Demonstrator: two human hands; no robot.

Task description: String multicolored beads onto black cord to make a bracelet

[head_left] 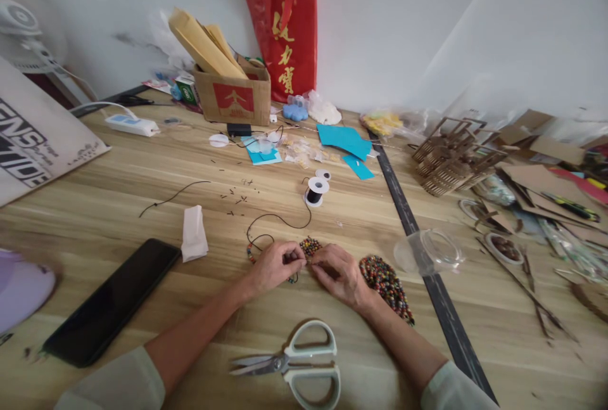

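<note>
Beads [310,246] in the head view lie in a small cluster just beyond the fingertips, between the left hand [279,263] and right hand [341,270], about equally near each. Both hands' fingertips are together; what they pinch is too small to tell. A heap [387,286] lies beside the right hand, its long axis slanting along that forearm. Counted: one cluster, one heap, one cord [277,214], one upright spool [315,196], one pair of scissors [285,363].

The white bag [45,137] at far left carries large dark letters, partly cut off, reading "ENS" above "IDE". The red carrier bag [292,36] bears gold Chinese characters, the middle one "力". A pale aeroplane-like sign marks the cardboard box [261,96], its caption illegible.
</note>
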